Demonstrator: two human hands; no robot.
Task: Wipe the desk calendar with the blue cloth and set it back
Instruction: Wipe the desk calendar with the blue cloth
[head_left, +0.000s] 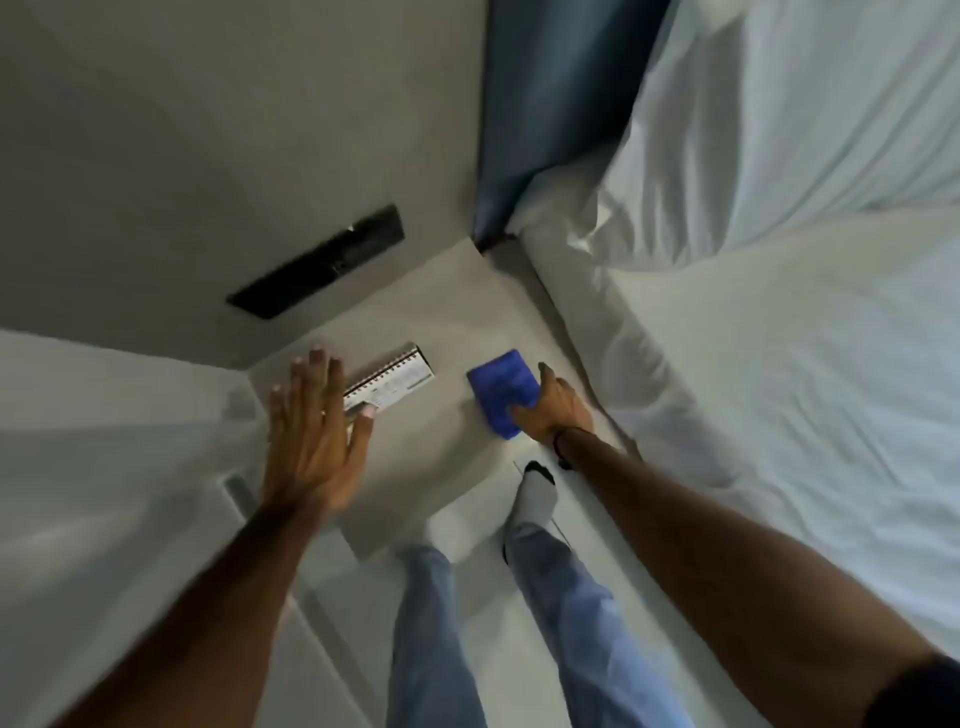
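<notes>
A small spiral-bound desk calendar (397, 380) stands on the grey bedside table top (441, 467) near the wall. My left hand (311, 436) hovers over the calendar's left end with fingers spread, covering that end; it holds nothing. To the right of the calendar lies a folded blue cloth (501, 387) on the table. My right hand (558, 408) grips the cloth's near right corner, pressing it against the table.
A black switch panel (317, 262) is set in the wall behind the table. A bed with white sheets and a pillow (779, 130) borders the table on the right. My legs in jeans (545, 597) stand at the table's front edge.
</notes>
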